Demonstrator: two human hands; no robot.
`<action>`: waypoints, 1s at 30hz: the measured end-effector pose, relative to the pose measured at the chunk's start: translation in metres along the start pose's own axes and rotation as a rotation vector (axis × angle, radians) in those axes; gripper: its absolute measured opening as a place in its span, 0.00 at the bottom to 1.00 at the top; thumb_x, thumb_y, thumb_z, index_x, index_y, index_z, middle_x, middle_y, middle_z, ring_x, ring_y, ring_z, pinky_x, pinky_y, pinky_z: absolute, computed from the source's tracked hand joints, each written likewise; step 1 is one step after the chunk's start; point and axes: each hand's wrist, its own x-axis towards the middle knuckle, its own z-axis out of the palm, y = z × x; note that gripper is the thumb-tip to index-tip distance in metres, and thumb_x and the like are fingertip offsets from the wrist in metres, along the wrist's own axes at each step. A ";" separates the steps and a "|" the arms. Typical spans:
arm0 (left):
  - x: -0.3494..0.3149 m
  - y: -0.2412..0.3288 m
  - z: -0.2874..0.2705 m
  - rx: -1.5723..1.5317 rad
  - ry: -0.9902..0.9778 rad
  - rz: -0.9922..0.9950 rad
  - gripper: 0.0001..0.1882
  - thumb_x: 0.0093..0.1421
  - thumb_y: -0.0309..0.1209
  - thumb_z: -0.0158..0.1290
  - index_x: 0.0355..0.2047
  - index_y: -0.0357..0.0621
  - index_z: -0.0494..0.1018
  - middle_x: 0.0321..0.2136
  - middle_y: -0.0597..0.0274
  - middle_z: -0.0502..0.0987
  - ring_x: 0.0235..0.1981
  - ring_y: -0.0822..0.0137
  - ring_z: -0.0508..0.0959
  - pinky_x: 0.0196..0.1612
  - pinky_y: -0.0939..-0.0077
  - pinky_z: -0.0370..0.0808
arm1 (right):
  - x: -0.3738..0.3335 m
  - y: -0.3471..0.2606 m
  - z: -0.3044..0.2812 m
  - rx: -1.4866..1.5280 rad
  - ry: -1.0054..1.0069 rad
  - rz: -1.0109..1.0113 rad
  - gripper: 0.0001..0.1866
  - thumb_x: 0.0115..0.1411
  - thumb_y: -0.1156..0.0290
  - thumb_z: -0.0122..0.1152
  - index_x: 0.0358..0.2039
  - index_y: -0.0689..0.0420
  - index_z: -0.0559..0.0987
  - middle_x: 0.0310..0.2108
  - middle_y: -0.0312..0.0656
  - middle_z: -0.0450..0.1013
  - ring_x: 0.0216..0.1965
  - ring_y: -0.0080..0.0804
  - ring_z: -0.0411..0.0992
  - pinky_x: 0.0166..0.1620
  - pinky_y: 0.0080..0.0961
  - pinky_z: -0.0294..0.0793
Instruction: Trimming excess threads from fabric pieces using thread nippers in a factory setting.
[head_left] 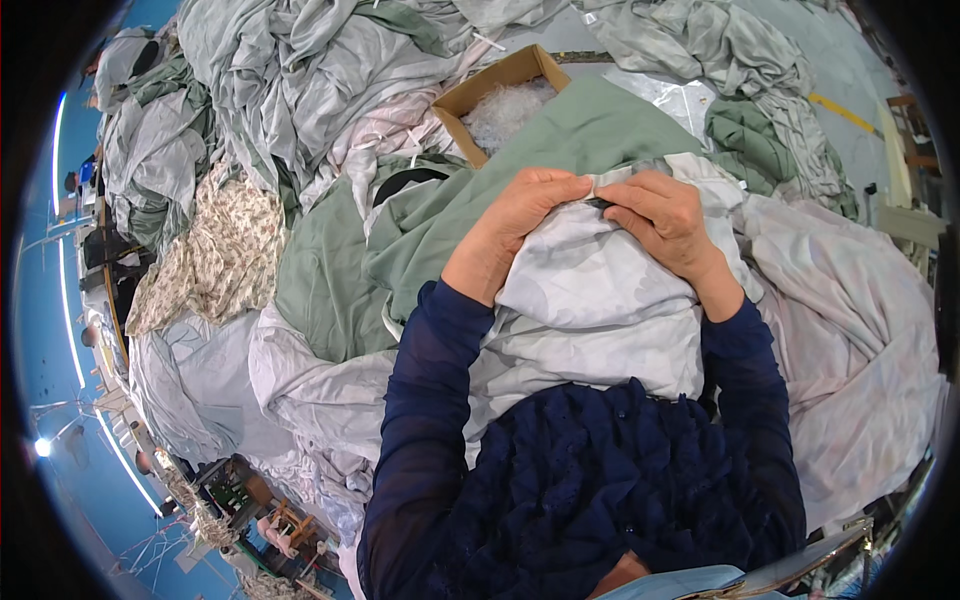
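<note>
Both hands meet at the edge of a white fabric with pale grey patches (590, 265), which drapes down toward my lap. My left hand (520, 220) pinches the edge between thumb and fingers. Close beside it, my right hand (660, 220) is closed on the same edge, its fingers curled. Between the fingertips a small dark green bit shows; I cannot make out what it is. Just beyond my hands spreads a plain green fabric (600, 125), running left under my left wrist.
An open cardboard box (455, 110) with clear, thread-like scraps (507, 115) stands beyond my hands. Grey fabric heaps (290, 80) rise at the far left, near a floral cloth (225, 250). Pale pinkish fabric (840, 320) lies at the right. A yellow strip (845, 115) is at the far right.
</note>
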 end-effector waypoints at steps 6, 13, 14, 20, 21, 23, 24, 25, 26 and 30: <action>-0.003 0.002 0.002 -0.019 -0.023 -0.004 0.10 0.60 0.31 0.57 0.30 0.35 0.79 0.25 0.63 0.80 0.23 0.76 0.77 0.25 0.82 0.73 | -0.003 0.003 -0.002 0.056 0.024 0.052 0.12 0.52 0.75 0.67 0.38 0.57 0.81 0.27 0.40 0.74 0.26 0.34 0.72 0.30 0.25 0.69; -0.006 0.002 0.000 0.024 -0.013 0.046 0.11 0.61 0.32 0.56 0.31 0.34 0.79 0.26 0.63 0.80 0.24 0.76 0.77 0.25 0.82 0.73 | -0.005 -0.005 -0.006 0.297 0.111 0.368 0.18 0.52 0.77 0.68 0.45 0.59 0.79 0.32 0.34 0.74 0.29 0.17 0.69 0.30 0.17 0.66; -0.007 0.002 0.002 0.025 -0.015 0.046 0.11 0.61 0.32 0.56 0.31 0.34 0.79 0.26 0.63 0.80 0.24 0.76 0.77 0.25 0.82 0.73 | -0.002 -0.012 -0.006 0.308 0.045 0.436 0.19 0.50 0.77 0.69 0.45 0.59 0.79 0.33 0.33 0.74 0.29 0.15 0.69 0.29 0.17 0.66; -0.008 -0.002 0.003 0.022 -0.033 0.126 0.11 0.62 0.33 0.56 0.32 0.36 0.79 0.25 0.65 0.79 0.23 0.78 0.76 0.25 0.82 0.71 | -0.002 -0.008 0.012 0.121 0.065 0.249 0.12 0.48 0.78 0.70 0.35 0.59 0.80 0.25 0.36 0.74 0.23 0.18 0.67 0.26 0.20 0.65; -0.008 -0.003 0.003 0.034 -0.029 0.135 0.11 0.62 0.33 0.56 0.32 0.36 0.79 0.26 0.65 0.79 0.23 0.78 0.76 0.25 0.83 0.71 | -0.002 -0.009 0.011 0.119 0.067 0.246 0.12 0.48 0.78 0.70 0.35 0.59 0.80 0.25 0.36 0.74 0.23 0.18 0.67 0.26 0.20 0.65; -0.011 -0.003 0.004 0.046 -0.024 0.144 0.11 0.62 0.33 0.57 0.33 0.36 0.79 0.26 0.65 0.79 0.23 0.79 0.75 0.25 0.84 0.71 | -0.001 -0.011 0.009 0.095 0.106 0.243 0.07 0.49 0.80 0.68 0.29 0.60 0.79 0.20 0.37 0.70 0.21 0.20 0.65 0.25 0.20 0.63; -0.012 -0.002 0.007 0.038 0.002 0.148 0.11 0.62 0.33 0.57 0.33 0.36 0.79 0.26 0.65 0.79 0.23 0.79 0.75 0.26 0.84 0.71 | -0.002 -0.014 0.007 0.094 0.107 0.242 0.07 0.49 0.80 0.68 0.29 0.60 0.79 0.20 0.37 0.70 0.21 0.20 0.65 0.25 0.20 0.63; -0.014 -0.002 0.008 0.030 0.027 0.154 0.11 0.62 0.33 0.57 0.33 0.35 0.79 0.26 0.65 0.79 0.23 0.79 0.75 0.26 0.84 0.71 | -0.002 -0.017 0.004 0.132 0.162 0.249 0.05 0.52 0.80 0.66 0.29 0.60 0.78 0.20 0.35 0.69 0.21 0.18 0.64 0.25 0.19 0.61; -0.015 -0.002 0.009 0.030 0.027 0.156 0.11 0.62 0.33 0.57 0.33 0.35 0.79 0.26 0.65 0.79 0.23 0.79 0.75 0.26 0.84 0.71 | -0.004 -0.019 0.002 0.169 0.216 0.256 0.04 0.54 0.80 0.64 0.29 0.60 0.77 0.20 0.32 0.68 0.21 0.17 0.62 0.24 0.17 0.60; -0.020 0.000 0.010 0.075 0.025 0.245 0.11 0.62 0.33 0.57 0.33 0.35 0.79 0.26 0.67 0.79 0.24 0.80 0.75 0.27 0.84 0.71 | -0.015 -0.017 -0.017 0.491 0.285 0.461 0.02 0.58 0.78 0.61 0.29 0.59 0.76 0.21 0.26 0.66 0.21 0.13 0.59 0.25 0.13 0.56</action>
